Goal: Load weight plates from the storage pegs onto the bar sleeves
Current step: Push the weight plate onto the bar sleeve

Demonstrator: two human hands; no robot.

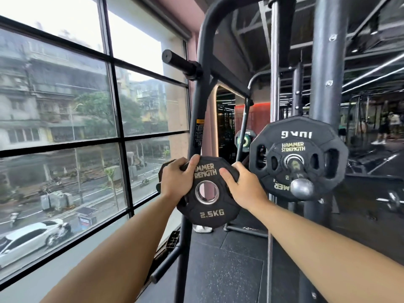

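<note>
While the 2.5KG plate [209,206] sits in mid-air at lower centre of the frame, on no peg and no sleeve, the step in hand is judged to be carriage from storage to bar.

- Hands, two. The left hand [175,180] grips the plate's upper left rim, thumb laid over the face. The right hand [242,186] grips the upper right rim likewise.
- Plates, two certain: the one held, and a 10KG plate [298,158] on a chrome-tipped peg [301,186] right of centre. A dark edge behind the held plate, at its left, may be a third; this cannot be told.
- Black sleeve [179,62], one, bare, upper centre.

Next move, as judged: lift the plate to the bare sleeve, line its steel-ringed bore up with the sleeve end, and slide it on square.
</note>
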